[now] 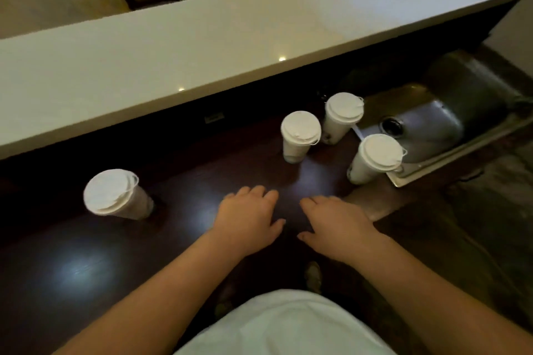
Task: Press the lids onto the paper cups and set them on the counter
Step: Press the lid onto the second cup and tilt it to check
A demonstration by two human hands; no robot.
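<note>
Four lidded paper cups stand upright on the dark counter point(184, 210): one alone at centre left point(114, 193); three clustered right of centre point(300, 132) point(343, 115) point(375, 157), the nearest beside the steel sink point(450, 124) at the right edge; every lid looks seated, so the task seems all but done; the left hand point(248, 220) and right hand point(336, 222) lie palm down at lower centre, fingers loosely spread, holding nothing, probably resting between steps; a pale upper ledge point(202, 46) crosses the top.
</note>
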